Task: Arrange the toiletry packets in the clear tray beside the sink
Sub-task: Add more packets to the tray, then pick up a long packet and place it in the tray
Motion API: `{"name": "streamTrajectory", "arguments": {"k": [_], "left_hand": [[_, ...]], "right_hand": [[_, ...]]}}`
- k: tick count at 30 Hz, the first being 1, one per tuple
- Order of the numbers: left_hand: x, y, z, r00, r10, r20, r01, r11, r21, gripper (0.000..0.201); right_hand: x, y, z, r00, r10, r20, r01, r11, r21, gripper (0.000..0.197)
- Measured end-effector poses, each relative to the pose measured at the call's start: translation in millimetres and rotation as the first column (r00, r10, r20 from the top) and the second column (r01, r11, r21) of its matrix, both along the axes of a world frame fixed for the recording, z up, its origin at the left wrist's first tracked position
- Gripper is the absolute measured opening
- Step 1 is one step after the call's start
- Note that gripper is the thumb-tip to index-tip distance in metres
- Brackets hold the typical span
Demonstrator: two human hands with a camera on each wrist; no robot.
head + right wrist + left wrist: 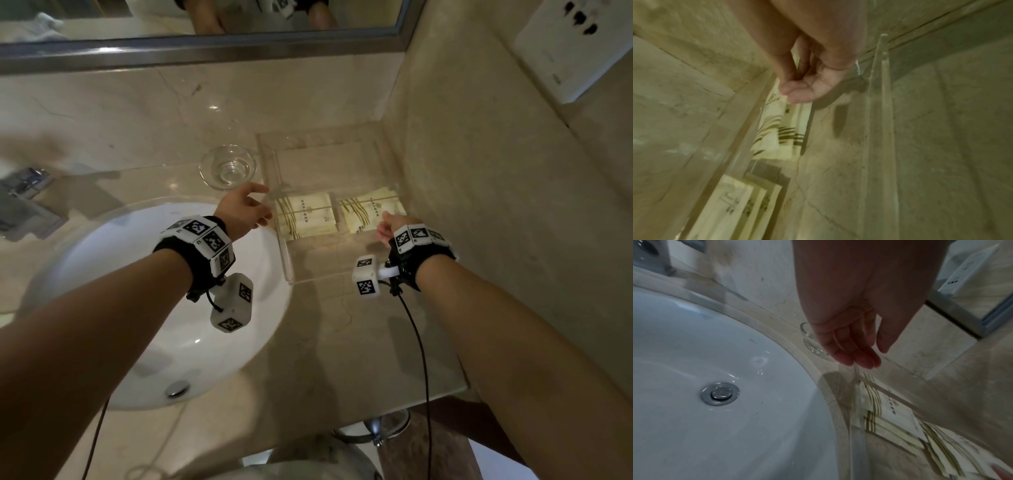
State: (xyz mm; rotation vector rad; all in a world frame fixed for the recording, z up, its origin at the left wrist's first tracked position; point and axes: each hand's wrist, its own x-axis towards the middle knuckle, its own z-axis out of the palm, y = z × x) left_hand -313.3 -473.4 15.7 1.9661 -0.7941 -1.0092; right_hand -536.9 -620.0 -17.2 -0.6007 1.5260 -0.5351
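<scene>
In the clear tray, cream green-striped packets lie flat.

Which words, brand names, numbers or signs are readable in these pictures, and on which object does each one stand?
None can be read with certainty.
Left packet: a small emblem and one line of print, too small and blurred to read.
Right packet: the same kind of print, also unreadable; the right hand holds it.
Wrist bands: black-and-white square code markers, no words.
Wall socket plate: small marks, unreadable.
</scene>
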Motion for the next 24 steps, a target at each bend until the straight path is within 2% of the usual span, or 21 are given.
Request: {"name": "streamTrajectory", "arguments": {"k": [2,5,8,12,14,16,19,24], "left_hand": [[2,1,-1,1.0,0.005,0.001,-0.005,1.0,0.003,0.036],[5,4,-1,1.0,0.008,-0.003,-0.008,1.0,0.006,0.035],[9,6,2,1.0,0.009,0.001,-0.009,1.0,-0.01,0.035],[14,13,8,1.0,0.026,0.011,-0.026,0.999,-0.045,0.032],[21,20,11,0.999,0.051,0.009,-0.05,0.996,-0.068,0.03],[31,32,15,0.996,0.093,0.005,-0.092,0.991,-0.098,0.028],[49,54,23,0.985,0.173,0.007,-0.171,0.977,-0.131,0.025],[99,110,35,0.935,0.354,-0.029,-0.352,0.914,-0.202,0.019]], "right_hand": [[2,-2,-3,0.998,0.034,-0.05,-0.034,0.999,-0.009,0.007],[4,-1,-6,0.993,0.036,-0.109,-0.038,0.999,-0.021,0.026],[6,2,-8,0.966,0.089,-0.244,-0.11,0.991,-0.073,0.04],[16,11,-2,0.926,0.089,-0.368,-0.148,0.98,-0.136,0.049],[32,24,12,0.918,0.146,-0.369,-0.229,0.955,-0.191,0.042],[56,41,23,0.912,0.189,-0.365,-0.297,0.916,-0.268,0.044],[100,73,39,0.937,0.219,-0.272,-0.313,0.872,-0.376,0.038],[180,141,65,0.887,0.421,-0.189,-0.458,0.753,-0.473,0.036]]}}
